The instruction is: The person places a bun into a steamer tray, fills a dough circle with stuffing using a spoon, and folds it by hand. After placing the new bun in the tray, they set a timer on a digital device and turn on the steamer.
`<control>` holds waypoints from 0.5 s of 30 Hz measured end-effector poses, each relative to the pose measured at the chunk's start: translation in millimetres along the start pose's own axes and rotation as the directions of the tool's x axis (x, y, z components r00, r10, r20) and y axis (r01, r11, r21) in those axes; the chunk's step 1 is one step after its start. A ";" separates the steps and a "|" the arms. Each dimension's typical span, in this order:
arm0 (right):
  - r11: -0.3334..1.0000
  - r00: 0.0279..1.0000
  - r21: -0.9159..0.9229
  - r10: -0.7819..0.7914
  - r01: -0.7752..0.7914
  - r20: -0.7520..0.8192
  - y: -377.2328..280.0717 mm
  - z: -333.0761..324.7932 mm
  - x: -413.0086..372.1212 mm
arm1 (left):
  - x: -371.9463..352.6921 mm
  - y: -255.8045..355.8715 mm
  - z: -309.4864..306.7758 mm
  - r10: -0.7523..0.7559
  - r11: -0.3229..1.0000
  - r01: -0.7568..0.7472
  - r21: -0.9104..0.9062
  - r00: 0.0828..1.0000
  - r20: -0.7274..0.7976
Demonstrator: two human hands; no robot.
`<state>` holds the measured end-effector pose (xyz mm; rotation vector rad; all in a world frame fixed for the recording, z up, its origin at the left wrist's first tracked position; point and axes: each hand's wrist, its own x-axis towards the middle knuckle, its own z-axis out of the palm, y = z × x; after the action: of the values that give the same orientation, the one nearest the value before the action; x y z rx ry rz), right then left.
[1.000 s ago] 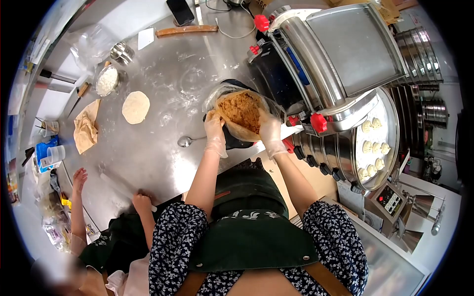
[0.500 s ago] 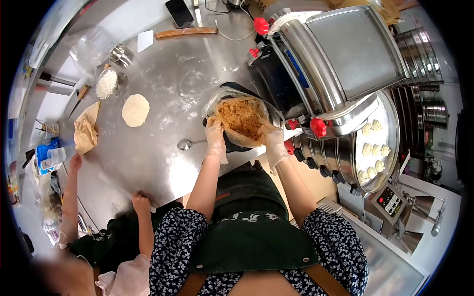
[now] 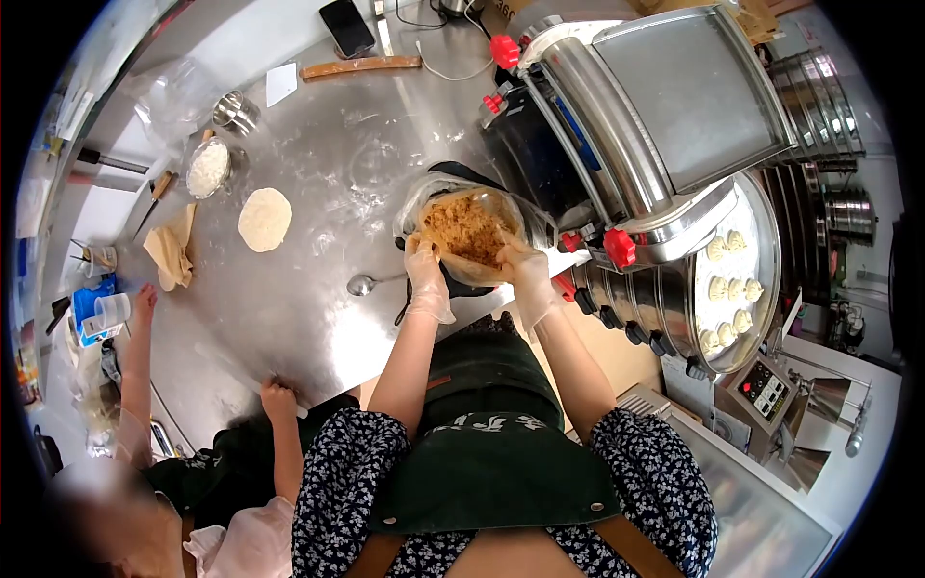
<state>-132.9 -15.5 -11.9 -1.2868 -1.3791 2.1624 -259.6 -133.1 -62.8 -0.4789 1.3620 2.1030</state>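
An open clear plastic bag (image 3: 487, 204) of brown, crumbly, rice-like filling (image 3: 462, 229) sits inside a dark-rimmed outer bag or container (image 3: 467, 171) at the table's front edge. My left hand (image 3: 425, 277), in a clear glove, is closed on the bag's near left rim. On the near right rim, my gloved right hand (image 3: 527, 275) is closed too, its fingertips bent in by the filling. A metal spoon (image 3: 361, 285) lies left of the bag, its handle end reaching behind my left hand.
A dough sheet machine (image 3: 617, 125) stands at right, beside stacked steamers (image 3: 699, 308) with several buns on top. On the steel table (image 3: 328, 231) are a flat dough round (image 3: 265, 220), a flour bowl (image 3: 208, 169), a brown cloth (image 3: 171, 249) and a wooden stick (image 3: 361, 67). A co-worker (image 3: 241, 453) stands left.
My right fingers have moved slightly inward over the bag's rim, and the filling looks shifted. At left, the co-worker's far hand has drawn off the brown cloth.
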 end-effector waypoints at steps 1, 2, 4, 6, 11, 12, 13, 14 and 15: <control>0.945 0.984 -0.276 -0.169 0.176 0.047 9.2 4.3 -1.5 | -1.1 1.1 0.7 0.005 1.000 -0.005 -0.012 1.000 0.001; 0.786 0.940 -0.518 -0.312 0.337 0.137 19.2 7.0 -5.0 | -2.4 1.9 0.8 0.002 1.000 -0.002 0.020 1.000 -0.002; 0.270 0.798 -0.831 -0.525 0.487 0.297 24.5 17.8 -22.1 | -4.0 7.0 2.2 -0.004 0.996 0.004 0.084 1.000 -0.005; 0.045 0.762 -0.906 -0.559 0.421 0.326 11.0 26.8 -26.3 | 0.6 8.2 2.0 -0.010 1.000 0.010 -0.001 1.000 0.028; -0.233 0.798 -0.934 -0.489 0.271 0.353 -12.1 26.3 -16.2 | -0.3 7.4 -4.4 -0.002 1.000 0.001 0.031 1.000 0.023; -0.372 0.749 -0.896 -0.516 0.242 0.416 -1.7 22.1 -19.8 | 1.0 6.3 -6.3 -0.017 0.999 0.017 0.027 1.000 0.022; -0.548 0.752 -0.820 -0.466 0.168 0.466 6.2 18.3 -25.6 | 3.2 8.0 -4.5 -0.029 0.999 0.029 0.019 0.999 0.021; -0.488 0.761 -0.846 -0.460 0.214 0.458 14.2 12.0 -32.0 | 3.3 8.0 -4.5 -0.023 0.999 0.022 0.035 0.999 0.024; -0.422 0.772 -0.869 -0.451 0.258 0.448 20.5 6.7 -40.2 | 0.3 9.2 -5.3 -0.019 0.998 0.018 0.056 0.999 0.026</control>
<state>-110.8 -55.1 -6.5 -0.7220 -3.0435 -0.1347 -265.8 -140.6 -58.7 -0.4376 1.3925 2.0437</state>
